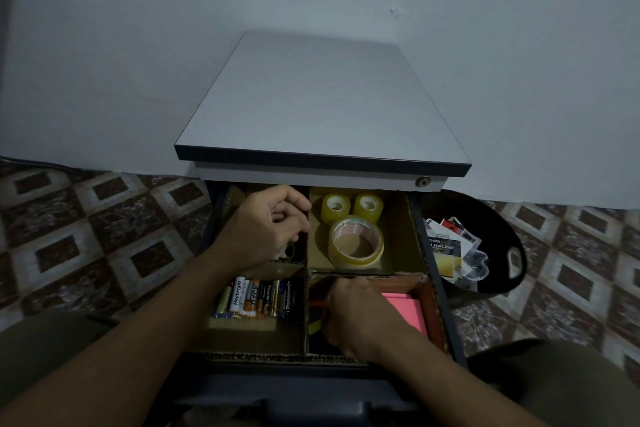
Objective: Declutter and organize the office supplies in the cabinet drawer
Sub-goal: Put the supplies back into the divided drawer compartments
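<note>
Left hand, fingers curled, is over the centre-left brown cardboard compartment — grip unclear. Right hand touches the pink paper pad, fingers hidden. Cylindrical batteries point up-frame lengthwise.

Fingers of right hand hidden, small object under left hand mostly covered, bin labels unreadable
</note>
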Motion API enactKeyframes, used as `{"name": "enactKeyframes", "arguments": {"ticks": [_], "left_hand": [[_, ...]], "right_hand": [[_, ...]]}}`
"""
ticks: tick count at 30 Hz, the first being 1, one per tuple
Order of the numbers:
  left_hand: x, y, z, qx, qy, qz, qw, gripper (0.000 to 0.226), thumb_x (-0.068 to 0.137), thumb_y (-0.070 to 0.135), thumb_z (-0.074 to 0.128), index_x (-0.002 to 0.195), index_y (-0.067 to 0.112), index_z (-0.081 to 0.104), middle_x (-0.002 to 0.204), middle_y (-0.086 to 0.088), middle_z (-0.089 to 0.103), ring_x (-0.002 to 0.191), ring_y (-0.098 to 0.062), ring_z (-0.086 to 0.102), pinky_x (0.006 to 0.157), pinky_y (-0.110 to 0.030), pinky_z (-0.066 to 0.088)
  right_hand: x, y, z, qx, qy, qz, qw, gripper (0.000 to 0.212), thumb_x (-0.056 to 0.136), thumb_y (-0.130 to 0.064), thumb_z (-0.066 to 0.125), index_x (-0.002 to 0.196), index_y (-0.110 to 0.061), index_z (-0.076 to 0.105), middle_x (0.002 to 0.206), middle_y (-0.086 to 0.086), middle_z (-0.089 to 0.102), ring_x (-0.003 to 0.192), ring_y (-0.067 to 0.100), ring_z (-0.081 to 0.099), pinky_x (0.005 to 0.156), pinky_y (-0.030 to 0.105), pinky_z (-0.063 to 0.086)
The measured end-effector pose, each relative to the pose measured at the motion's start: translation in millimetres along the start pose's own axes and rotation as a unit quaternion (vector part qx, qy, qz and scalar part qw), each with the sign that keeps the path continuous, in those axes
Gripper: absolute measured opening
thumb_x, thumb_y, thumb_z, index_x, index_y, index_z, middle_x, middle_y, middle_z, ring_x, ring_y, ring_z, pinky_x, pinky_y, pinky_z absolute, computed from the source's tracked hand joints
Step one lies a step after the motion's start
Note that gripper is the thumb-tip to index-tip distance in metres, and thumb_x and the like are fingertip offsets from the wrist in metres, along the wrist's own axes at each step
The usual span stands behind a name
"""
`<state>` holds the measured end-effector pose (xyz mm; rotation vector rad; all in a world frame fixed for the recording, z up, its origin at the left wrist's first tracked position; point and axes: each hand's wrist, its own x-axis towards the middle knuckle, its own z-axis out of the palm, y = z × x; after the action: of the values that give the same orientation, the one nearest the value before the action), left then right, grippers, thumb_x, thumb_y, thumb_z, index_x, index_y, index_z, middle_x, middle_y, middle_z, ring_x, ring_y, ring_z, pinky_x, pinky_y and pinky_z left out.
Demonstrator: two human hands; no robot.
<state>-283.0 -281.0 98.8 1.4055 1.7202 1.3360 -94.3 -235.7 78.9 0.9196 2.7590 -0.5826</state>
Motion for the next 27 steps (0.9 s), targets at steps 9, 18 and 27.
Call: {"name": "enactKeyframes", "arguments": {"ticks": [9,18,27], "left_hand": [[1,-1,-2,0.0,0.004,-0.001,1.0,0.009,0.094,0.006,0.062,0.101,0.01,0.066,0.084,-0.007,0.073,0.069,-0.024,0.068,0.065,-0.026,0.056],[0,1,-1,0.0,0.002,-0.002,1.0,0.009,0.094,0.006,0.061,0.101,0.009,0.066,0.082,-0.007,0.073,0.07,-0.027,0.068,0.066,-0.026,0.056],[-1,1,0,0.002,-0.001,-0.003,1.0,0.009,0.094,0.005,0.061,0.101,0.009,0.066,0.082,-0.006,0.073,0.069,-0.022,0.068,0.065,-0.026,0.057]], "right_hand": [[-10,14,-14,0.088,0.004,-0.006,0.996,0.01,0.086,-0.017,0.065,0.09,-0.018,0.074,0.082,-0.005,0.067,0.072,0.005,0.061,0.053,0.01,0.042],[-4,1,-22,-0.004,-0.238,-0.062,0.969,0.034,0.094,-0.011,0.045,0.12,-0.01,0.067,0.12,0.013,0.064,0.108,0.028,0.06,0.092,0.037,0.052],[-5,7,-24,0.065,-0.222,-0.039,0.972,0.035,0.092,-0.005,0.045,0.116,-0.017,0.068,0.121,0.006,0.066,0.107,0.021,0.06,0.091,0.032,0.05]]}}
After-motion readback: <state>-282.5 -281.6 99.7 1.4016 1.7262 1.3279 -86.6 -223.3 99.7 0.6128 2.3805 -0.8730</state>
